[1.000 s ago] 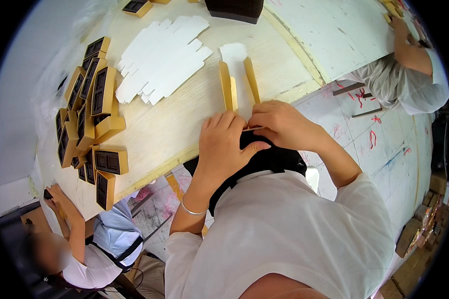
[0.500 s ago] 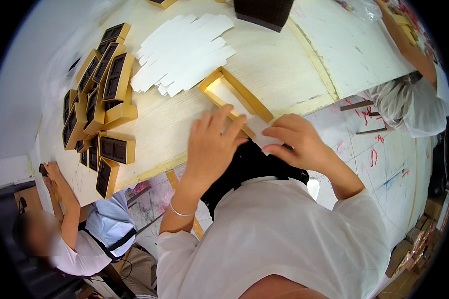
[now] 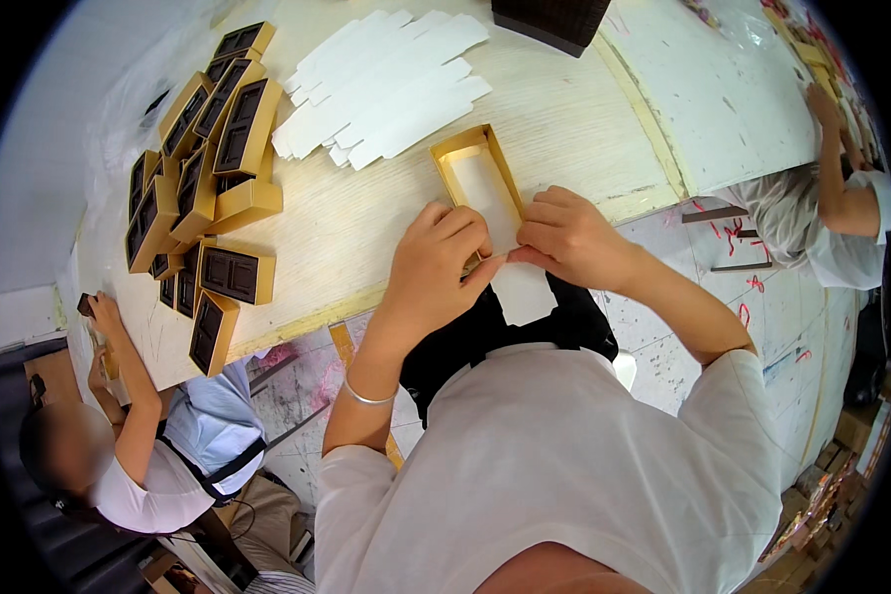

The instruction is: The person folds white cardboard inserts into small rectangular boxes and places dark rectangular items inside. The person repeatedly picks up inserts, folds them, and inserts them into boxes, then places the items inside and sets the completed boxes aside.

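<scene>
A shallow gold cardboard box (image 3: 504,173) with a pale inside bottom stands at the table's front edge before me. Its near end is unfolded, and a white flap (image 3: 523,297) hangs past the edge above my lap. My left hand (image 3: 436,262) is closed with fingers and thumb pinching the box's near left corner. My right hand (image 3: 571,238) pinches the near right corner, its thumb almost meeting the left thumb at the fold. Both hands partly hide that end of the box.
Flat white cardboard blanks (image 3: 381,84) lie fanned out beyond the box. Piled at the left are several gold boxes with dark brown inserts (image 3: 247,127). A dark brown block (image 3: 549,22) stands at the far edge. One co-worker (image 3: 134,445) sits at left, another (image 3: 841,188) at right.
The box has turned more upright in view, its far end swinging right. Both hands have closed on its near corners, and the white flap now shows hanging below them.
</scene>
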A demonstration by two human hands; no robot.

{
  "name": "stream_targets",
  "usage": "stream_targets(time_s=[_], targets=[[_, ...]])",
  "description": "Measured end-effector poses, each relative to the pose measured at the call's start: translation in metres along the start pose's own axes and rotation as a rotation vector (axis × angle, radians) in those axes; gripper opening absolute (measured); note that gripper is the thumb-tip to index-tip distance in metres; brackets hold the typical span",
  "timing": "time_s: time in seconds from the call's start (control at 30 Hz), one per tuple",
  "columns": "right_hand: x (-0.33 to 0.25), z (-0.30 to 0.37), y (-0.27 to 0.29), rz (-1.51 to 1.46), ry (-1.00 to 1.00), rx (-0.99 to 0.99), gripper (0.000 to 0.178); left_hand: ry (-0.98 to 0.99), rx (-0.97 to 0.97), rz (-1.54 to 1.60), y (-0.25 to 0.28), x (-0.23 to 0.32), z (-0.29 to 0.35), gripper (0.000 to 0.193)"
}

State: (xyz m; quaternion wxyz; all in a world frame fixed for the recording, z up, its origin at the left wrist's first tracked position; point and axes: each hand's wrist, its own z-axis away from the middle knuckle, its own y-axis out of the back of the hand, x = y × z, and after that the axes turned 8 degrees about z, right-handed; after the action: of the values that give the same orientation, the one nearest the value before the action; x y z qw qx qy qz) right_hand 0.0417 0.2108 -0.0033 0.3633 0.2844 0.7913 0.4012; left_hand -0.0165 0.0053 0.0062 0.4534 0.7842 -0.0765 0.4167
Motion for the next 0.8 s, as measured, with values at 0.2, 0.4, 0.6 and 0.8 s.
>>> stream_targets(time_s=[0.2,0.4,0.6,0.8], targets=[[-0.013,-0.001,-0.006,-0.144,-0.239,0.049,0.021,0.091,0.016,0.050,-0.002,0.012,-0.005,0.019],[-0.021,-0.002,-0.008,0.059,-0.313,-0.040,0.017,0.115,0.004,0.191,-0.003,0.007,-0.005,0.016],[-0.027,-0.004,0.004,-0.052,-0.333,-0.109,0.030,0.167,0.057,0.093,-0.009,0.011,-0.011,0.009],[-0.023,0.026,0.018,0.250,-0.004,0.049,0.042,0.142,0.133,0.160,-0.014,0.005,-0.005,0.009]])
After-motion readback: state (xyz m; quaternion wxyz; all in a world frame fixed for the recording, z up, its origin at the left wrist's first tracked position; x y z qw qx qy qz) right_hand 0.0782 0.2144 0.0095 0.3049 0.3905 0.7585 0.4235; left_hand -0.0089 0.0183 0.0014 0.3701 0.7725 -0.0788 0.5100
